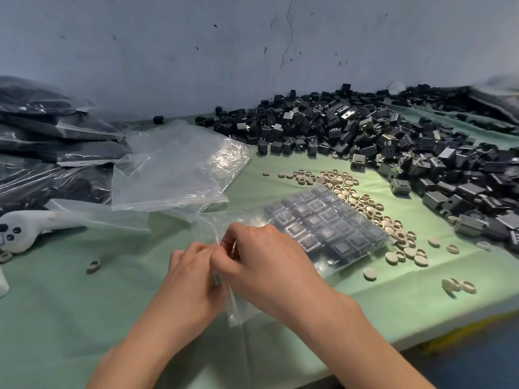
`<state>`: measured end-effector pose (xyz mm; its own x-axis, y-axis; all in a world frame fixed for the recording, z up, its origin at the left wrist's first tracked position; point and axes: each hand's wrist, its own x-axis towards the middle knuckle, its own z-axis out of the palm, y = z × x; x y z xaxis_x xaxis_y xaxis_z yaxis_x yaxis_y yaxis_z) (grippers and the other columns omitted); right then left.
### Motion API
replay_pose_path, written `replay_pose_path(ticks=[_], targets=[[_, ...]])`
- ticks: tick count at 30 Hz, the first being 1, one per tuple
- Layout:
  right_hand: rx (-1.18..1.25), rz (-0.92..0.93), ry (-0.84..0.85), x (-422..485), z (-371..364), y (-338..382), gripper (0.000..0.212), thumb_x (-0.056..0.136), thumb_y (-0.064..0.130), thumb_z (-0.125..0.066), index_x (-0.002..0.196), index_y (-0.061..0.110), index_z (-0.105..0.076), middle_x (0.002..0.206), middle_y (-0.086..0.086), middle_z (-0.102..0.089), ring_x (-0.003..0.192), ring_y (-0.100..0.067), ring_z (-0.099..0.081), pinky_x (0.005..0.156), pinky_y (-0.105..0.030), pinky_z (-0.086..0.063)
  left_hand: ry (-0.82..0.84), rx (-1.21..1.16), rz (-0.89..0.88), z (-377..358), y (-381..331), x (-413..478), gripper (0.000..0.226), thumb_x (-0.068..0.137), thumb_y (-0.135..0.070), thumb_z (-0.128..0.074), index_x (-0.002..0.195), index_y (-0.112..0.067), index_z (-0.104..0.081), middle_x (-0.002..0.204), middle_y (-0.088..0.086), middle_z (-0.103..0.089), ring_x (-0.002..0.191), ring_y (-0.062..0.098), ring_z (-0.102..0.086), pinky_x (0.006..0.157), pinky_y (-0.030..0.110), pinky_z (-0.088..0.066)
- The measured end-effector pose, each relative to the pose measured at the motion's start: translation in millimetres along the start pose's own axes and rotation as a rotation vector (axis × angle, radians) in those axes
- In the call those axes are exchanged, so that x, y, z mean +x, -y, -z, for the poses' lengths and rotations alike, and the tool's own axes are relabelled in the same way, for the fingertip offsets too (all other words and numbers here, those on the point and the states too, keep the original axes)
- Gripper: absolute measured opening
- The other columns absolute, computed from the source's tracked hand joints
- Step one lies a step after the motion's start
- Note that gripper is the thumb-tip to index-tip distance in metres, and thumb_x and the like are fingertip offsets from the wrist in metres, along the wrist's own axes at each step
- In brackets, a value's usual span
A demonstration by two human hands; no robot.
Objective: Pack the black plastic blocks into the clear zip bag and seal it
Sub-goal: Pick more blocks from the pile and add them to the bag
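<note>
Together, left hand [191,276] and right hand [269,265] pinch the zip bag [238,313]; beige caps [365,206] crowd alongside

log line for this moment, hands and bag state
stage: closing bag mouth | left hand: pinches zip bag edge | right hand: pinches same edge | blocks: inside bag

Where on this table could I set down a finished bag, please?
Bare cloth lies front left, bordered by the white controller, the lone ring and the left hand. A smaller patch lies front right, between the zip bag, the table edge and stray discs. Crowded: black blocks back right, beige rings centre, bags left.
</note>
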<state>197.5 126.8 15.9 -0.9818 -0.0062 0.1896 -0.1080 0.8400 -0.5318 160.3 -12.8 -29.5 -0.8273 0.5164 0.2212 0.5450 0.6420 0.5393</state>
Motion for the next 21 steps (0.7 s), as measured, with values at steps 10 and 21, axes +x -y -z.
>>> replay_pose_path(ticks=[10,21], targets=[[0.002,-0.005,-0.123,-8,1,10,0.028,0.099,0.045,-0.042,0.100,0.020,-0.055,0.086,-0.004,-0.065,0.072,-0.030,-0.051,0.061,-0.037,-0.035,0.118,-0.270,0.119,-10,-3,24,0.040,0.083,-0.014,-0.052,0.079,-0.054,-0.055,0.074,-0.012,-0.049,0.074,0.023,-0.052,0.064,0.034,-0.045],[0.203,-0.041,-0.062,3,35,-22,0.031,0.098,0.042,-0.050,0.088,0.021,-0.071,0.074,0.000,-0.071,0.062,-0.013,-0.064,0.059,-0.032,-0.053,0.250,-0.533,-0.142,-38,-4,32,0.025,0.080,-0.046,-0.056,0.103,-0.043,-0.065,0.098,-0.008,-0.071,0.108,0.013,-0.067,0.086,0.017,-0.051]])
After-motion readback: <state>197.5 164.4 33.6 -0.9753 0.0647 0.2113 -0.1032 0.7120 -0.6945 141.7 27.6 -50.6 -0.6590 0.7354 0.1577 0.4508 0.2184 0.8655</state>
